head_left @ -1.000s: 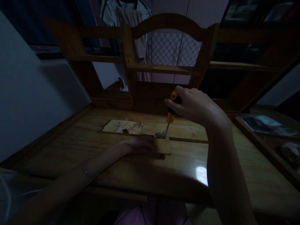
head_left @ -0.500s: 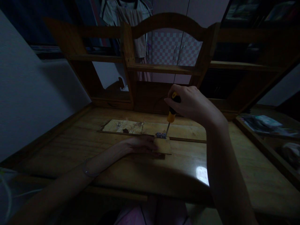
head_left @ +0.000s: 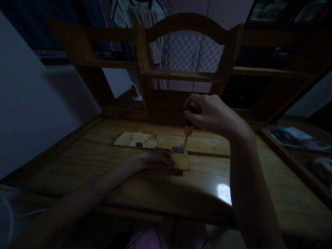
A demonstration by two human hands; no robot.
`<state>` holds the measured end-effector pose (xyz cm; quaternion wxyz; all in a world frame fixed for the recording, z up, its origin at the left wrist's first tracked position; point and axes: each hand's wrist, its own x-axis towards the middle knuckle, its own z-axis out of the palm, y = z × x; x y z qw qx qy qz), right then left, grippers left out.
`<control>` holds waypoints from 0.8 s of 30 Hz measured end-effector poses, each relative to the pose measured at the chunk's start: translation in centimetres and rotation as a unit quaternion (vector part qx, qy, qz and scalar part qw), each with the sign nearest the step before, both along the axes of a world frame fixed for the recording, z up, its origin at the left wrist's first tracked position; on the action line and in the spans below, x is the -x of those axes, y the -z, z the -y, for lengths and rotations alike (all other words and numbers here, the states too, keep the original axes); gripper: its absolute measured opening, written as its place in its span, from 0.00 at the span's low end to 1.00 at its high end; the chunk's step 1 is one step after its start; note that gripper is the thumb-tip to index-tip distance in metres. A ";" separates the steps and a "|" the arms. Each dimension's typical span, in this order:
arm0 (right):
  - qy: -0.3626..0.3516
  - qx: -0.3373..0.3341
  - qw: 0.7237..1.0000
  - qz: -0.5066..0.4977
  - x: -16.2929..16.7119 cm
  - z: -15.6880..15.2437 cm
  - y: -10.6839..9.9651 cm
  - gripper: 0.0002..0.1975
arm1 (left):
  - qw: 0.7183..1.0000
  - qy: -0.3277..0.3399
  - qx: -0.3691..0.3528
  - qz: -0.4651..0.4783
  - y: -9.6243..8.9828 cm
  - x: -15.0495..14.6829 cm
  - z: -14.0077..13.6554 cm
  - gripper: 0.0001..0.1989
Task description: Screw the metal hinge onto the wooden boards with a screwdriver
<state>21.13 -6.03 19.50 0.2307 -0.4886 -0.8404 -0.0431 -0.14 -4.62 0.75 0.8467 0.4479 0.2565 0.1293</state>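
Observation:
My right hand (head_left: 206, 112) is closed around the yellow-and-black handle of a screwdriver (head_left: 188, 129). The screwdriver leans slightly, its shaft running down to the right end of a small metal hinge (head_left: 178, 149). That hinge lies across the far edge of a small wooden board (head_left: 181, 160) and a long wooden strip (head_left: 193, 144) behind it. My left hand (head_left: 158, 159) rests low on the desk and grips the board's left edge with its fingers. The screwdriver's tip meets the hinge, but the screw under it is too small to make out.
Beneath everything is a wooden desk (head_left: 207, 180), backed by a wooden shelf frame (head_left: 181, 76). The strip's left part has a worn, peeled patch (head_left: 136, 139). On the right, a side compartment holds papers or packets (head_left: 293, 135). A wall (head_left: 33, 100) stands at the left.
The right hand and screwdriver handle have shifted very slightly, with the wrist turning a little to the right. The tip stays at the hinge, and the left hand holds its place.

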 end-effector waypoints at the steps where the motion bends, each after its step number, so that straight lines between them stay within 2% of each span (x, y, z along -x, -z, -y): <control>1: 0.001 -0.008 1.000 0.003 0.0 -0.1 0.1 0.12 | 1.000 -0.001 0.001 0.000 0.0 0.0 0.0 0.23; 11: 0.076 -0.081 0.992 0.057 0.5 -0.1 0.4 0.19 | 1.000 -0.007 0.000 -0.006 0.5 0.0 -0.1 0.23; 14: 0.067 -0.060 0.995 0.052 0.8 0.2 0.2 0.17 | 1.000 -0.001 -0.003 -0.007 0.4 -0.1 -0.1 0.23; 18: 0.021 -0.022 0.999 0.027 0.8 0.4 0.0 0.13 | 1.000 0.001 -0.010 -0.003 0.3 -0.1 0.0 0.22; 24: 0.007 -0.039 0.999 0.003 0.7 0.2 0.5 0.13 | 1.000 -0.010 -0.013 -0.011 0.5 0.0 -0.1 0.23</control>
